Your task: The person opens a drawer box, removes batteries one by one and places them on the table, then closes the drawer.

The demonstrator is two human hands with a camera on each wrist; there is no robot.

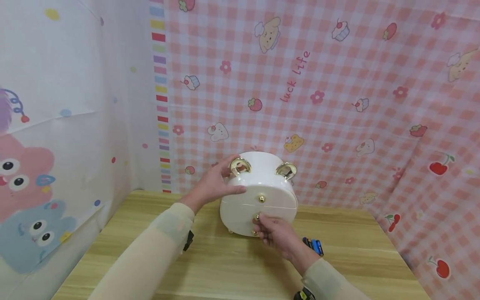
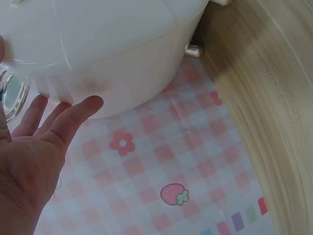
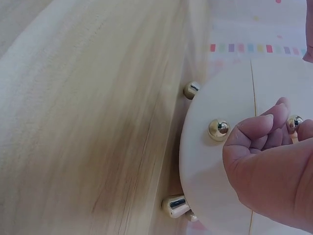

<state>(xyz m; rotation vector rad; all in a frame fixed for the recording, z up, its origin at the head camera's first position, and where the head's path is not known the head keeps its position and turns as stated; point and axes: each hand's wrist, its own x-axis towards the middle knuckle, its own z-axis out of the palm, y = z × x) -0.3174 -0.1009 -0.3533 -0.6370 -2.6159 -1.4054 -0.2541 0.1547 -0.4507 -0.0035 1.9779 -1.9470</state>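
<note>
A white storage box with gold bear-like ears and a column of round gold knobs stands on the table. My left hand rests against its upper left side, thumb toward the front, fingers spread beside the ear. The left wrist view shows those fingers fairly straight, touching the smooth side wall. With thumb and fingertips, my right hand pinches the middle knob. The lowest knob sits just under its curled fingers. The drawer fronts look flush with the box.
Several small blue and dark battery-like cylinders lie on the wooden table, right of the box. A pink checked cloth hangs close behind it. White printed cloth hangs to the left.
</note>
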